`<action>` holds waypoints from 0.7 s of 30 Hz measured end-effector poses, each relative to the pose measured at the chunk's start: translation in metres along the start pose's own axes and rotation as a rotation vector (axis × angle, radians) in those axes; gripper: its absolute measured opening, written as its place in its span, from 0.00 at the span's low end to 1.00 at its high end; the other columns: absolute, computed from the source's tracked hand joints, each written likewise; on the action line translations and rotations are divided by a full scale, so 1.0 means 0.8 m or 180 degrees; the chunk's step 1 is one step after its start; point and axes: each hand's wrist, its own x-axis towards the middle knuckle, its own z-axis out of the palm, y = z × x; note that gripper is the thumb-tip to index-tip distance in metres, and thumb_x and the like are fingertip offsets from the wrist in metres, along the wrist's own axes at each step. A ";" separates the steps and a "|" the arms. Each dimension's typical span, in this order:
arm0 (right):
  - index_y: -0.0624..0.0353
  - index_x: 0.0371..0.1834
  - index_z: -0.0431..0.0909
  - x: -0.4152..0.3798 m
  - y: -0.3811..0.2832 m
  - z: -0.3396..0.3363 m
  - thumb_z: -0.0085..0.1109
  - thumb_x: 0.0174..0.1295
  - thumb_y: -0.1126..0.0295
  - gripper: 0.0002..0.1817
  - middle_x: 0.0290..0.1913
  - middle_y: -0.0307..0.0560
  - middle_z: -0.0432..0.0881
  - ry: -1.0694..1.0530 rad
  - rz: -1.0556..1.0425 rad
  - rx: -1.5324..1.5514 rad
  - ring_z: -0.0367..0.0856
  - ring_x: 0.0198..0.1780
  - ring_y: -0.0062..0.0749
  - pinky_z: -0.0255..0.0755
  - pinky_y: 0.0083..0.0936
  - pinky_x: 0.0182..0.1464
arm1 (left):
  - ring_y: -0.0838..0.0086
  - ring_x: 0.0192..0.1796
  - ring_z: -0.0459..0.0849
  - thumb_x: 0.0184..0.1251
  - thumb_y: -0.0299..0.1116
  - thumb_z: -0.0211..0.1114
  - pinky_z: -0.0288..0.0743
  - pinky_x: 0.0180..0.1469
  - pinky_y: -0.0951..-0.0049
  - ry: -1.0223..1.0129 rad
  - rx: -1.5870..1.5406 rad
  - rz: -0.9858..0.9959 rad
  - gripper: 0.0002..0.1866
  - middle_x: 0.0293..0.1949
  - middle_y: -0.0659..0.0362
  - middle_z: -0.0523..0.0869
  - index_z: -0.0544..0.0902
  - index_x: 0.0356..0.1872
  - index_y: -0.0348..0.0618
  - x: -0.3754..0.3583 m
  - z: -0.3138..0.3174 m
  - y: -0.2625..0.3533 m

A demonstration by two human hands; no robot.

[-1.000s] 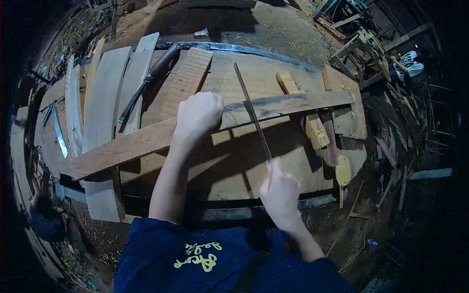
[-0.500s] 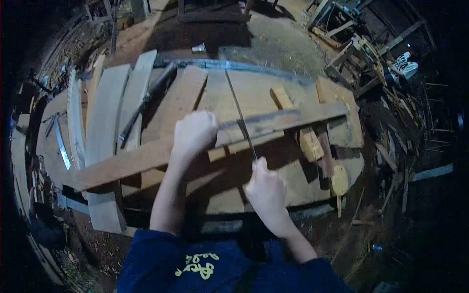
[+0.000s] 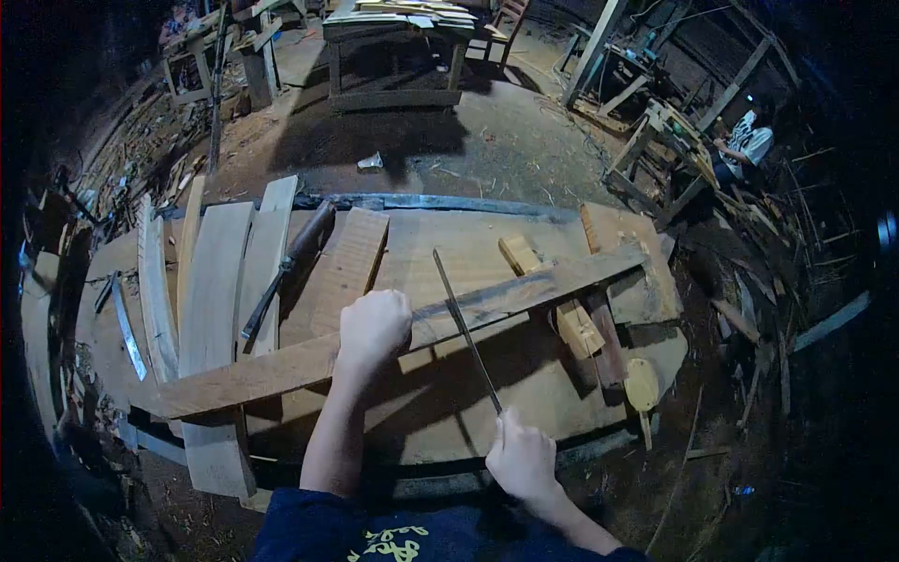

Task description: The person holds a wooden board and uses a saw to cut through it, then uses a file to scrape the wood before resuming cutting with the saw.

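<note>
A long wooden plank [image 3: 253,377] lies slantwise over other boards on the wooden work table [image 3: 449,426]. My left hand [image 3: 375,325] is closed in a fist on the plank's middle, pressing at its upper edge. In my right hand [image 3: 523,456] is the near end of a handsaw [image 3: 479,363], its thin dark blade seen nearly edge-on. The blade crosses the plank just right of my left hand, with its tip beyond the far edge. A wooden block [image 3: 578,330] sits by the plank's right part.
Several loose boards [image 3: 217,281] and a dark long-handled tool [image 3: 298,253] lie on the left. A pale wooden mallet [image 3: 642,384] rests at the table's right edge. Behind are a bench [image 3: 393,100] stacked with boards and, at the right, a seated person [image 3: 749,140].
My right hand has drawn the saw back toward me, so less blade shows past the plank. My left hand stays on the plank. The view has tilted up.
</note>
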 end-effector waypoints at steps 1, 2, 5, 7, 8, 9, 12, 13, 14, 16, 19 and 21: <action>0.59 0.33 0.69 0.005 0.002 0.002 0.46 0.66 0.66 0.08 0.20 0.61 0.78 0.0037 0.0028 0.0002 0.80 0.27 0.59 0.71 0.54 0.30 | 0.53 0.33 0.83 0.60 0.30 0.51 0.77 0.33 0.55 -0.0078 0.0007 -0.0010 0.08 0.29 0.48 0.81 0.76 0.29 0.37 0.000 0.001 0.000; 0.59 0.33 0.70 0.008 0.002 0.007 0.46 0.66 0.66 0.08 0.21 0.61 0.79 0.0070 0.0072 0.0030 0.80 0.27 0.59 0.71 0.53 0.30 | 0.53 0.33 0.83 0.59 0.30 0.51 0.77 0.32 0.54 -0.0063 0.0004 0.0014 0.07 0.28 0.48 0.81 0.76 0.28 0.38 0.001 0.003 -0.001; 0.59 0.34 0.70 0.054 -0.023 0.014 0.46 0.66 0.66 0.08 0.22 0.63 0.79 0.0187 0.0094 0.0284 0.80 0.28 0.60 0.71 0.53 0.30 | 0.56 0.31 0.86 0.55 0.29 0.54 0.79 0.29 0.56 0.0351 0.0073 -0.0013 0.07 0.26 0.49 0.84 0.80 0.25 0.40 -0.001 0.009 0.000; 0.59 0.35 0.70 0.047 -0.024 0.017 0.46 0.65 0.66 0.08 0.23 0.64 0.79 0.0185 0.0079 0.0387 0.80 0.29 0.62 0.71 0.53 0.31 | 0.56 0.31 0.85 0.55 0.30 0.54 0.79 0.29 0.56 0.0389 0.0083 -0.0065 0.07 0.26 0.49 0.84 0.80 0.24 0.40 0.000 0.008 0.001; 0.59 0.35 0.70 0.033 -0.020 0.011 0.46 0.65 0.66 0.08 0.23 0.64 0.79 0.0102 0.0131 0.0351 0.79 0.29 0.63 0.71 0.53 0.31 | 0.56 0.31 0.85 0.55 0.30 0.54 0.79 0.30 0.57 0.0413 0.0042 -0.0120 0.07 0.25 0.50 0.84 0.80 0.24 0.40 -0.001 0.009 0.001; 0.58 0.35 0.70 0.017 -0.015 0.005 0.46 0.65 0.66 0.08 0.23 0.64 0.79 0.0025 0.0178 0.0308 0.79 0.29 0.63 0.71 0.54 0.31 | 0.56 0.31 0.85 0.55 0.30 0.54 0.79 0.30 0.57 0.0433 0.0048 -0.0130 0.07 0.25 0.50 0.84 0.80 0.24 0.40 -0.002 0.011 -0.001; 0.59 0.35 0.70 -0.004 0.003 0.002 0.45 0.66 0.66 0.08 0.22 0.63 0.79 -0.0096 0.0127 0.0063 0.80 0.29 0.62 0.73 0.54 0.31 | 0.57 0.31 0.85 0.56 0.30 0.54 0.79 0.30 0.57 0.0452 -0.0157 -0.0120 0.08 0.25 0.50 0.83 0.79 0.24 0.41 0.003 0.015 -0.003; 0.59 0.36 0.70 -0.005 0.005 0.004 0.44 0.66 0.67 0.08 0.22 0.61 0.79 -0.0066 0.0088 0.0023 0.81 0.28 0.59 0.74 0.53 0.30 | 0.57 0.31 0.85 0.56 0.30 0.54 0.79 0.30 0.57 0.0451 0.0001 -0.0035 0.08 0.25 0.50 0.83 0.79 0.24 0.40 0.002 0.017 -0.004; 0.59 0.36 0.70 0.008 -0.001 0.009 0.44 0.66 0.67 0.08 0.22 0.61 0.79 -0.0057 0.0098 0.0049 0.81 0.28 0.59 0.74 0.53 0.30 | 0.57 0.31 0.85 0.57 0.30 0.53 0.79 0.31 0.57 0.0450 0.0164 0.0054 0.08 0.25 0.50 0.83 0.79 0.25 0.40 0.000 0.017 -0.003; 0.59 0.35 0.70 0.049 -0.018 0.012 0.45 0.66 0.66 0.08 0.22 0.61 0.79 0.0228 0.0080 0.0268 0.82 0.28 0.58 0.75 0.51 0.31 | 0.55 0.32 0.84 0.58 0.29 0.52 0.78 0.32 0.55 0.0360 0.0123 0.0032 0.08 0.27 0.49 0.83 0.79 0.27 0.38 0.000 0.014 -0.002; 0.59 0.35 0.70 0.053 -0.024 0.011 0.45 0.66 0.65 0.09 0.23 0.61 0.80 0.0247 0.0000 0.0319 0.82 0.28 0.58 0.75 0.50 0.31 | 0.53 0.34 0.84 0.59 0.28 0.51 0.78 0.33 0.54 0.0237 -0.0037 -0.0125 0.08 0.28 0.48 0.83 0.78 0.28 0.37 -0.002 0.004 0.002; 0.59 0.35 0.70 0.016 -0.009 0.004 0.45 0.66 0.65 0.09 0.23 0.62 0.80 0.0183 0.0021 0.0184 0.82 0.28 0.58 0.75 0.50 0.31 | 0.53 0.34 0.84 0.59 0.28 0.51 0.78 0.33 0.53 0.0229 -0.0189 -0.0243 0.08 0.28 0.48 0.83 0.78 0.28 0.37 -0.001 0.004 0.001</action>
